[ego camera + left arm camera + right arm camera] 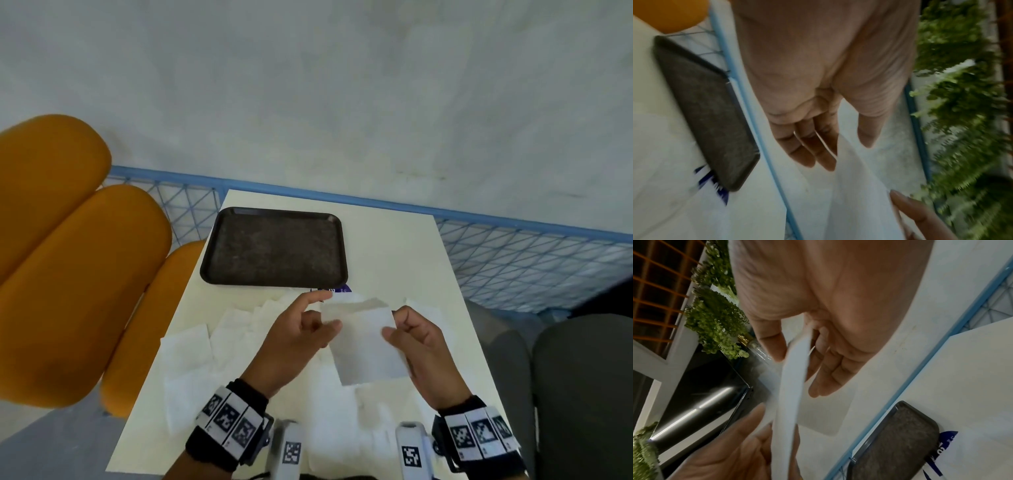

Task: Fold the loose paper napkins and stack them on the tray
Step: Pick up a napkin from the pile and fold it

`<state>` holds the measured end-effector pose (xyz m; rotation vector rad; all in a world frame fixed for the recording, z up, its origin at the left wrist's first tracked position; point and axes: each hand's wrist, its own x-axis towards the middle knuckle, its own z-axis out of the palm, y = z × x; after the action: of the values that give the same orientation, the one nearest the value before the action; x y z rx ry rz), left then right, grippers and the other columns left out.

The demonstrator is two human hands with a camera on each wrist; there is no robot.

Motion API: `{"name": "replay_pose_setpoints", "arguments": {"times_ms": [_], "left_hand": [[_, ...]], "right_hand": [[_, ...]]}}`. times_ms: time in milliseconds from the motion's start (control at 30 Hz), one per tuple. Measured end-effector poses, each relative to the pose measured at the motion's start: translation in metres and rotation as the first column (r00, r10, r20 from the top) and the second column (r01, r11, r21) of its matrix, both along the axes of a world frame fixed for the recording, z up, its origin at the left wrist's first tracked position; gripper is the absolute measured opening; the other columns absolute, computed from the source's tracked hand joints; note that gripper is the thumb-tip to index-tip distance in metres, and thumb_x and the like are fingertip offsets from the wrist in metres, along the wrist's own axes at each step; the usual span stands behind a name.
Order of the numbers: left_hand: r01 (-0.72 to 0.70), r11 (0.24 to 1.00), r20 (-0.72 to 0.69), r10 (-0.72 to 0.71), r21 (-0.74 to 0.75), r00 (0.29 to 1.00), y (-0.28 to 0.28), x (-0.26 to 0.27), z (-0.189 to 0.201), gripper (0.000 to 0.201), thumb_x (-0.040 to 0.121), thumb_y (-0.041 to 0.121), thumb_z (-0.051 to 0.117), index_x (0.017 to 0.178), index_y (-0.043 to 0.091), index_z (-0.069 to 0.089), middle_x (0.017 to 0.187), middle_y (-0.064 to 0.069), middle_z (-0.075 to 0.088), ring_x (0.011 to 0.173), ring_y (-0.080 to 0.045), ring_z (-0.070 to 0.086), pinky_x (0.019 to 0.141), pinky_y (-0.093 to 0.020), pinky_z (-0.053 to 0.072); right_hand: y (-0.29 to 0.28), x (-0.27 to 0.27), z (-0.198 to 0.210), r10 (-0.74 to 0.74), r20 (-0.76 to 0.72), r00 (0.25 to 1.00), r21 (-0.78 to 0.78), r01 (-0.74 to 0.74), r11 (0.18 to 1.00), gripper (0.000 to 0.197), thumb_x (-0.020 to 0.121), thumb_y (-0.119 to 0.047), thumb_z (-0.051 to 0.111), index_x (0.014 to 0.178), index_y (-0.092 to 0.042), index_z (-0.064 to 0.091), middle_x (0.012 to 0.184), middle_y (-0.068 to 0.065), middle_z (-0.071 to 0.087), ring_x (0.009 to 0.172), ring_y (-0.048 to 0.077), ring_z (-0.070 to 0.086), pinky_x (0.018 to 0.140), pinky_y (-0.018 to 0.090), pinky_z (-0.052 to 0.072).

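Observation:
A white paper napkin [363, 342] hangs in the air over the table, held between both hands. My left hand [325, 318] pinches its left edge with the thumb, index finger pointing up. My right hand [394, 325] pinches the right edge. In the left wrist view the napkin [855, 186] runs between thumb and fingers of the left hand [846, 151]. The right wrist view shows the right hand [797, 374] with its thumb and fingers closed on the napkin [791, 394]. The dark tray [274, 246] lies bare beyond the hands. Several loose napkins [191, 353] lie spread on the table.
The white table [394, 246] is small; a blue wire fence [513, 260] runs behind it. Orange chair cushions [68, 257] stand at the left, a grey seat [575, 383] at the right. A blue printed item [342, 290] peeks from under the tray's near corner.

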<state>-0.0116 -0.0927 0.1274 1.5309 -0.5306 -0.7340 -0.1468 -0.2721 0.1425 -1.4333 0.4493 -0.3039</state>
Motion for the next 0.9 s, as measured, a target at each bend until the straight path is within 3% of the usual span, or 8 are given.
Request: {"name": "replay_pose_setpoints", "arguments": {"times_ms": [100,200,267,367,533,667,733,900], "left_hand": [[-0.053,0.998,0.248,0.042,0.041,0.968,0.000,0.004,0.003,0.030,0.091,0.038,0.071,0.112,0.054,0.059,0.080,0.004,0.067,0.076,-0.007,0.063,0.078,-0.025,0.055],[-0.066,0.997,0.319,0.052,0.032,0.946,0.005,0.008,0.011,0.024,0.091,0.035,0.071,0.104,0.054,0.063,0.083,0.001,0.066,0.077,-0.010,0.064,0.075,-0.022,0.057],[-0.053,0.997,0.393,0.029,0.050,0.919,0.009,0.010,0.017,0.023,0.092,0.034,0.070,0.105,0.052,0.064,0.080,0.000,0.064,0.073,-0.007,0.061,0.072,-0.016,0.052],[-0.017,0.996,0.456,-0.023,0.084,0.890,0.013,0.015,0.022,0.027,0.092,0.038,0.068,0.105,0.059,0.059,0.089,0.001,0.069,0.085,-0.012,0.066,0.078,-0.019,0.056],[0.021,0.997,0.500,-0.058,0.080,0.864,0.014,0.015,0.032,0.034,0.092,0.038,0.069,0.105,0.067,0.057,0.094,0.001,0.071,0.088,-0.011,0.066,0.081,-0.014,0.054],[-0.063,0.995,0.588,0.002,0.083,0.809,0.014,0.015,0.041,0.026,0.092,0.038,0.069,0.099,0.061,0.059,0.095,0.024,0.070,0.092,0.001,0.066,0.079,-0.008,0.051],[-0.095,0.994,0.624,0.037,0.060,0.781,0.016,0.015,0.044,0.021,0.091,0.035,0.070,0.098,0.053,0.062,0.094,0.033,0.067,0.091,0.005,0.065,0.076,-0.004,0.048],[-0.140,0.989,0.708,0.059,0.057,0.704,0.017,0.018,0.043,0.015,0.090,0.039,0.070,0.092,0.051,0.061,0.086,0.038,0.060,0.096,0.006,0.061,0.072,-0.005,0.050]], "right_hand": [[0.002,-0.002,-0.002,-0.011,0.003,1.000,-0.078,0.011,0.997,0.051,0.075,-0.038,0.081,0.080,0.000,0.049,0.074,0.021,0.041,0.071,0.025,0.037,0.068,0.036,0.031],[0.006,0.000,-0.002,-0.010,0.029,1.000,-0.084,0.013,0.996,0.018,0.086,-0.007,0.073,0.089,-0.012,0.055,0.081,0.016,0.058,0.075,0.025,0.052,0.073,0.038,0.042],[0.008,0.002,0.001,-0.042,0.025,0.999,-0.041,0.043,0.998,0.033,0.088,0.008,0.066,0.108,-0.016,0.054,0.091,0.010,0.070,0.080,0.025,0.064,0.077,0.039,0.050],[0.009,0.005,0.007,-0.016,0.032,0.999,-0.036,0.017,0.999,0.044,0.089,0.001,0.069,0.124,-0.021,0.055,0.096,0.016,0.070,0.083,0.026,0.064,0.077,0.042,0.052],[0.008,0.012,0.014,-0.014,0.001,1.000,-0.238,0.014,0.971,0.034,0.088,-0.010,0.074,0.110,-0.035,0.070,0.079,0.010,0.061,0.074,0.020,0.053,0.071,0.039,0.048],[0.009,0.014,0.019,-0.049,-0.020,0.999,-0.456,0.034,0.889,0.017,0.089,-0.017,0.074,0.093,-0.033,0.074,0.076,0.010,0.059,0.066,0.015,0.047,0.067,0.030,0.043],[0.011,0.014,0.023,-0.062,0.007,0.998,-0.524,0.057,0.850,0.017,0.090,-0.016,0.073,0.086,-0.033,0.072,0.073,-0.003,0.060,0.065,0.011,0.049,0.065,0.023,0.043],[0.011,0.013,0.027,-0.063,0.011,0.998,-0.558,0.058,0.828,0.018,0.089,-0.015,0.074,0.082,-0.032,0.073,0.090,-0.010,0.061,0.086,0.015,0.062,0.071,0.024,0.051]]}}
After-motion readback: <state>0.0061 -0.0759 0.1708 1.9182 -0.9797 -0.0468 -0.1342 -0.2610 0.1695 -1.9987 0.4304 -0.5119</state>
